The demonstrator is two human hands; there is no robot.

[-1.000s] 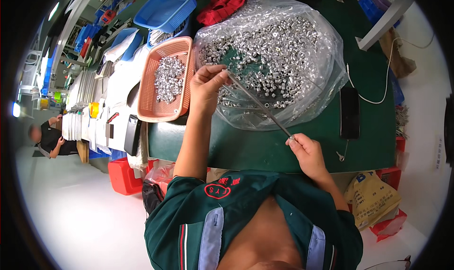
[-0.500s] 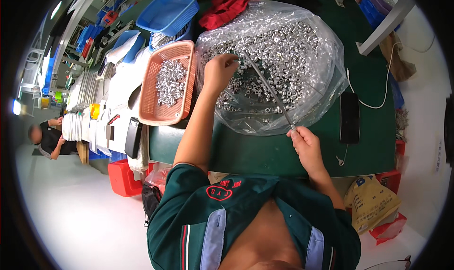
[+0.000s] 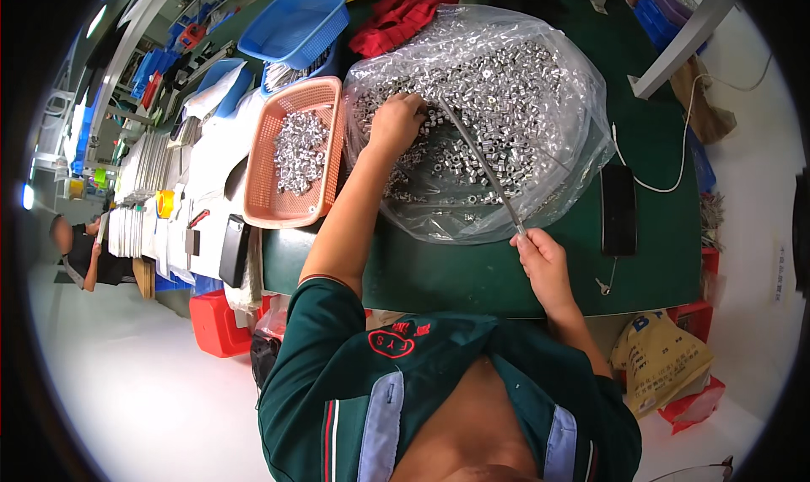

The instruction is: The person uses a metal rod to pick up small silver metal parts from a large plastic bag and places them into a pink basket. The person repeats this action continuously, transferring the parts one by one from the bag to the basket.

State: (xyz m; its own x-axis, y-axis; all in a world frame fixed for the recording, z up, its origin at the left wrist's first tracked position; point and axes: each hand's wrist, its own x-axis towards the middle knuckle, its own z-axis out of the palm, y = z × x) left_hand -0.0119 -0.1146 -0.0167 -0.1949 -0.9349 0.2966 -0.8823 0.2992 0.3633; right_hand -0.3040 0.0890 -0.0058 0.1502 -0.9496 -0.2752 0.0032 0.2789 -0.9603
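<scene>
A clear plastic bag (image 3: 582,136) lies spread on the green table, holding a heap of small silvery metal sleeves (image 3: 506,86). My left hand (image 3: 396,126) rests at the left side of this heap with its fingers curled down among the pieces; what lies under the fingertips is hidden. In my right hand (image 3: 542,261), closed at the bag's near edge, is the lower end of a long thin metal rod (image 3: 481,157). The rod slants up and left across the heap, its far tip close to my left fingers. Left of the bag, an orange basket (image 3: 254,178) contains more sleeves.
Blue baskets (image 3: 295,26) and a red cloth (image 3: 401,18) sit at the back. A black phone-like device (image 3: 618,210) with a white cable lies right of the bag. Another black case (image 3: 234,250) is at left. A metal post (image 3: 683,43) stands back right. A person works far left.
My left hand has come down onto the sleeves, and its fingers, stretched toward the rod's tip before, are now curled. The right hand keeps its hold on the rod, almost unmoved.
</scene>
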